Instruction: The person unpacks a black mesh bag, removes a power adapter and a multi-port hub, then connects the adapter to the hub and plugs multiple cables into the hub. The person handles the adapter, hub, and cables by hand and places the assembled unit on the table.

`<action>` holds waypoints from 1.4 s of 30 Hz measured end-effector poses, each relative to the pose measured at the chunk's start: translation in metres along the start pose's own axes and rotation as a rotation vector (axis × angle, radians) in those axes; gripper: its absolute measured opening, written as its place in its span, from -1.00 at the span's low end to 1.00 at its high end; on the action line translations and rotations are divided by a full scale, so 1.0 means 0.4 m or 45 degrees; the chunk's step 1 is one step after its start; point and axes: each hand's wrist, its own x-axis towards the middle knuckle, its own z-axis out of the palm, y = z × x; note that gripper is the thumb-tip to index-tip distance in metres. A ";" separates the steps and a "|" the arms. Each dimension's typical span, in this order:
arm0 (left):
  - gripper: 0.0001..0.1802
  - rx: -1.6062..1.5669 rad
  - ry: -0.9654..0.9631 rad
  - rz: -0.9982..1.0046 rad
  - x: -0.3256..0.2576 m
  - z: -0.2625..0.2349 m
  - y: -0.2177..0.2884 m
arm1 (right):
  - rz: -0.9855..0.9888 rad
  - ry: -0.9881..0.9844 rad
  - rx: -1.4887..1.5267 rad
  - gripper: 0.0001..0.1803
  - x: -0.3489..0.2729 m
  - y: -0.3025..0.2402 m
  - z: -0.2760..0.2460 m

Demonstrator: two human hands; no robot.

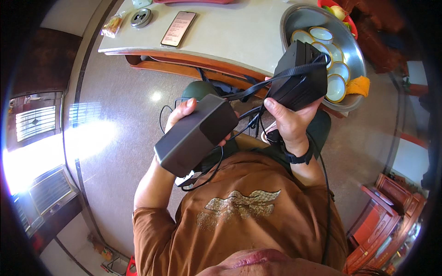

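Note:
My left hand (pixel 180 115) is closed around a long dark grey box-shaped device (pixel 186 140) with a glossy black end, held over my lap. My right hand (pixel 294 123) grips a black block-shaped case (pixel 294 87) beside it, tilted up toward the table. A flat black strap (pixel 258 87) runs from the case toward the grey device. Several thin black cables (pixel 251 120) hang tangled between my two hands, and one loops below the grey device. Where each cable ends is hidden. My right wrist wears a black watch (pixel 299 157).
A pale table (pixel 230 32) stands ahead, bearing a lit phone (pixel 178 29), a round metal tin (pixel 141 18) and a small clear packet (pixel 113 25). At right, a metal basin (pixel 287 23) holds several gold-rimmed white bowls (pixel 340 70); an orange cloth (pixel 358 86) hangs over its rim.

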 end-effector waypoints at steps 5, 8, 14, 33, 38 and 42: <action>-0.18 -0.055 0.045 0.035 -0.053 0.034 0.039 | -0.200 0.028 -0.168 0.27 -0.011 -0.012 -0.013; 0.10 0.170 -0.010 0.196 -0.070 0.051 0.084 | -0.325 -0.024 -0.296 0.27 -0.014 -0.018 -0.017; -0.19 -0.103 -0.376 0.438 -0.056 0.079 0.114 | -0.581 -0.171 -0.561 0.24 -0.020 -0.021 -0.008; -0.66 -0.379 -0.528 0.392 -0.084 0.105 0.063 | -1.039 -0.048 -1.140 0.04 -0.034 -0.018 -0.036; -0.46 -0.260 -0.709 0.269 -0.080 0.098 0.031 | -0.990 0.077 -0.948 -0.16 -0.046 0.013 -0.047; -0.41 -0.265 -0.668 0.112 -0.085 0.090 -0.037 | -0.644 -0.039 -0.291 -0.35 -0.051 0.025 -0.094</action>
